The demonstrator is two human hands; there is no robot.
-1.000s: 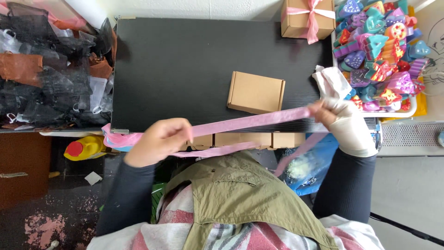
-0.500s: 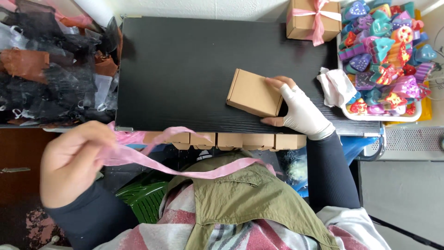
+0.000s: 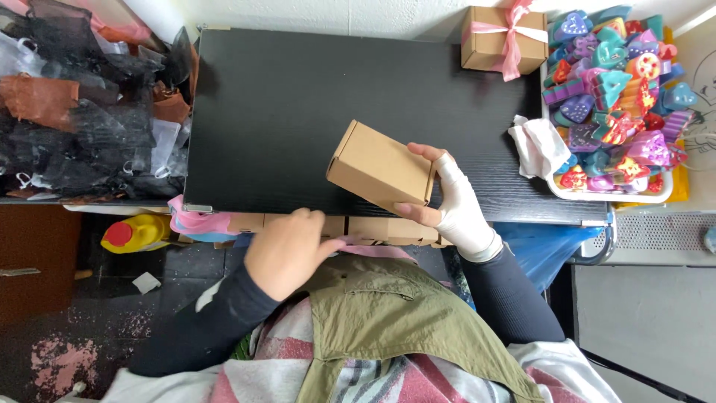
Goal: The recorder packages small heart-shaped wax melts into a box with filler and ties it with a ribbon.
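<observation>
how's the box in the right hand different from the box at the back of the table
The box in the right hand is plain, with no ribbon; the box at the back of the table is tied with a pink ribbon and bow. The held box is lifted and tilted, gripped by the right hand; the ribboned one sits flat and untouched near the tray of colourful shapes. Both are brown cardboard and closed.
</observation>
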